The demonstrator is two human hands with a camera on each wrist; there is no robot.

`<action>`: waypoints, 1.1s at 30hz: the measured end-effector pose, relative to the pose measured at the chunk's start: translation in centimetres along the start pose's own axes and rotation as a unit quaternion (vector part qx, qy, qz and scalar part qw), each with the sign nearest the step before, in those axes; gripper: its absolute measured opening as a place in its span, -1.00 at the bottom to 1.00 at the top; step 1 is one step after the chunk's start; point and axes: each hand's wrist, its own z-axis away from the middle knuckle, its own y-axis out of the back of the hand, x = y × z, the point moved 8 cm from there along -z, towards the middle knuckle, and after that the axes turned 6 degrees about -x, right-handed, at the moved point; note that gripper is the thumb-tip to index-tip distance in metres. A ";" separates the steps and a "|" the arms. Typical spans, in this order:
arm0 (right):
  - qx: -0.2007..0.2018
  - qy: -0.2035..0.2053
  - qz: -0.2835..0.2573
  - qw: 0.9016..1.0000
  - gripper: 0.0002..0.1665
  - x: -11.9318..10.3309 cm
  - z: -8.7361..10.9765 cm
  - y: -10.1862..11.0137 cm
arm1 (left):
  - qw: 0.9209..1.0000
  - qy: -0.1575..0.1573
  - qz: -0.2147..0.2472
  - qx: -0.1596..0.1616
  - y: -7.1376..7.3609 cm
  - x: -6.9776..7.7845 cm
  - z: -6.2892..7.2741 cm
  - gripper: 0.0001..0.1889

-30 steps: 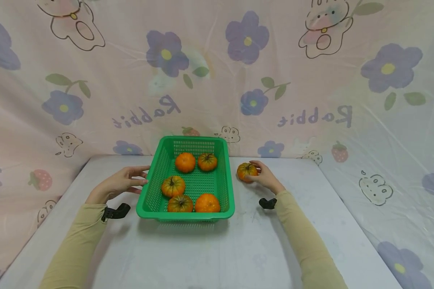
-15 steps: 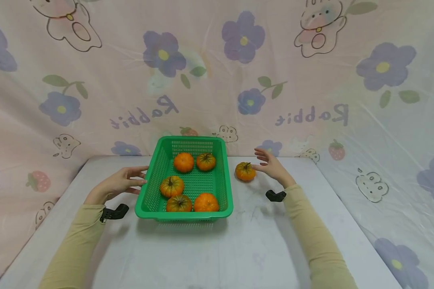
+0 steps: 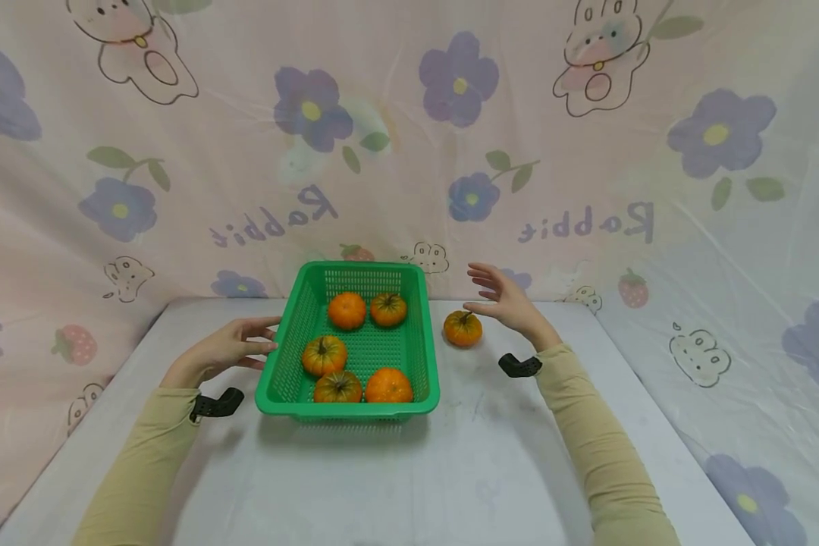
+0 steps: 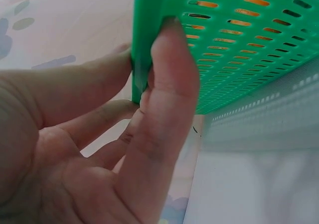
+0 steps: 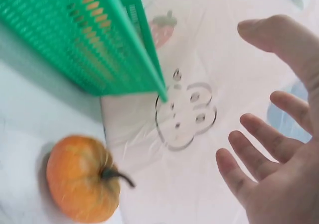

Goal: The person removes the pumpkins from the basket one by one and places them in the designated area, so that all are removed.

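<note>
A green plastic basket [image 3: 366, 409] sits on the table with several small pumpkins [image 3: 324, 355] inside. My left hand [image 3: 221, 350] is at its left side; in the left wrist view, the digits [image 4: 172, 79] pinch the basket's rim between them. One more small orange pumpkin [image 3: 462, 328], with a dark curved stem, rests on the table right of the basket. Just above and to the right of it is my right hand [image 3: 508, 302], fingers spread and holding nothing. The right wrist view has a gap between this hand [image 5: 279, 154] and the pumpkin [image 5: 83, 179].
A white-covered table [image 3: 355, 485] extends toward me. Behind it hangs a pale cloth [image 3: 396, 174] printed with flowers, rabbits and strawberries. Each wrist wears a dark camera mount [image 3: 520, 365].
My right hand has let go of the lone pumpkin, drawn back to the right and risen above it. The pumpkin stays on the table. My left hand remains at the basket's rim.
</note>
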 end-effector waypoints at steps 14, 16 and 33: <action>-0.069 0.071 0.015 0.995 -0.13 -5.4 -2.3 -4.9 | 1.000 0.001 0.000 0.002 -0.1 -0.2 -0.1 -0.28; -0.084 0.078 0.013 0.993 -0.10 -5.5 -2.7 -5.8 | 1.000 0.002 0.000 0.001 0.0 -0.3 -0.1 -0.28; -0.166 0.081 0.031 0.982 -0.08 -4.5 -5.1 -12.6 | 1.000 0.004 0.003 0.006 0.0 -0.1 0.0 -0.27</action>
